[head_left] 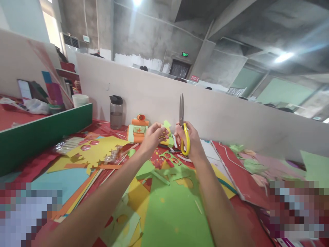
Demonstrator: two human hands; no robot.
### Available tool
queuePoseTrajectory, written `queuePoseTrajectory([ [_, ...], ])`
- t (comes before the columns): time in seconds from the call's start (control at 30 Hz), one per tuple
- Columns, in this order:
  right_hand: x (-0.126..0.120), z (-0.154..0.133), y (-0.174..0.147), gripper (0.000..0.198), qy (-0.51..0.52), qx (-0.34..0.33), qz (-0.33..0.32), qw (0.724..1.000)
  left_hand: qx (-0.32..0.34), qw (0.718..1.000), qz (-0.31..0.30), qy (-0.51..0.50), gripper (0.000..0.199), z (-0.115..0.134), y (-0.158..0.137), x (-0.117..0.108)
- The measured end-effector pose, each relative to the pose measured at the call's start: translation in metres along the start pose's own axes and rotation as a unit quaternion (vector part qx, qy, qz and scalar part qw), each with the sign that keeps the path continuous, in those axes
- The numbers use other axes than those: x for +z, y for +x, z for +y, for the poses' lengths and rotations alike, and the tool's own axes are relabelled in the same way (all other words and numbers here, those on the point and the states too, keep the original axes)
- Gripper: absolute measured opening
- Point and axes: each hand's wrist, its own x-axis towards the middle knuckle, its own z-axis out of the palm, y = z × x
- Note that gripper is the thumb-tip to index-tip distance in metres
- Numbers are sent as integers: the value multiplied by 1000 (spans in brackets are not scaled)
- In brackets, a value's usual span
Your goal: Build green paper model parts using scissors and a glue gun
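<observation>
My right hand [189, 139] is wrapped round a pair of scissors [186, 140] with yellow handles; the closed blades point straight up. My left hand [155, 137] is curled in a pinch, and a small piece of light-green paper [167, 123] shows at its fingertips. Just behind that hand stands an orange and green paper model [138, 129] made of rolled tubes, with a star on its front. Below both hands lie green paper scraps [174, 171] with holes cut in them and a large green sheet [174, 212].
Yellow paper [102, 145] with cut-out stars lies at left, near a clear packet of sticks [69, 144]. A water bottle [116, 115] stands by the white partition [144, 89]. A green divider [46, 135] borders the left side. Crumpled paper [254, 164] lies at right.
</observation>
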Motion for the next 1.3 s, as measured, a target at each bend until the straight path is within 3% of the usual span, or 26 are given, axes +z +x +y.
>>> queuePoseTrajectory([
  [0.1, -19, -9, -4, 52, -14, 27, -117, 993, 3, 1000, 24, 5, 21, 3, 2, -3],
  [0.17, -30, -17, -10, 54, -54, 79, -208, 973, 4, 999, 29, 12, 20, 4, 3, -3],
  [0.23, -36, -27, -17, 48, -105, 106, -241, 959, 6, 999, 31, 20, 20, 5, 3, -2],
  [0.37, -39, -42, -25, 45, -174, 119, -240, 948, 2, 999, 45, 15, 20, 6, 3, 1],
  [0.57, -34, -43, -24, 42, -278, 75, -255, 923, -8, 998, 61, 19, 23, 4, 2, 3],
  [1.3, -30, -39, -24, 43, -286, 94, -249, 921, -24, 999, 48, 8, 24, 7, -2, 9],
])
